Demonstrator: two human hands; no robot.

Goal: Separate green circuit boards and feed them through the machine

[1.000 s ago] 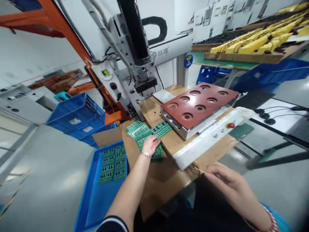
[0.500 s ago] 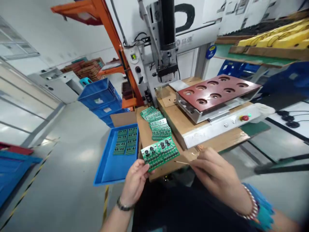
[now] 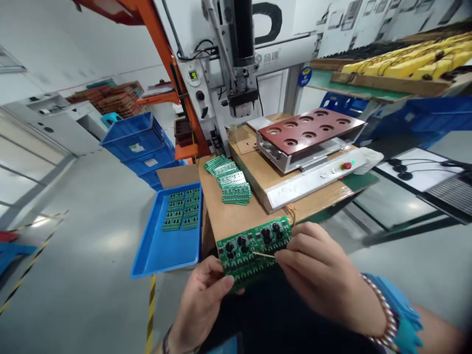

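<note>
A green circuit board with black blobs and rows of small parts is tilted up towards me. Its lower left corner sits between the thumb and fingers of my left hand. My right hand pinches a thin pale stick, whose tip lies over the middle of the board, near the black blobs; whether it touches cannot be told. More green boards lie overlapped in a row on the wooden bench. Smaller board panels fill the far part of a blue tray on the left.
Beyond the bench stands a machine with a vertical head. A reddish plate with round holes rests behind a white control panel with a red button. Blue crates are stacked at left; yellow blocks occupy a rack at right.
The circuit board has come nearer and lower in view, turned slightly. My right hand has brought the stick leftwards, from beside the board to over it. The view has shifted a little.
</note>
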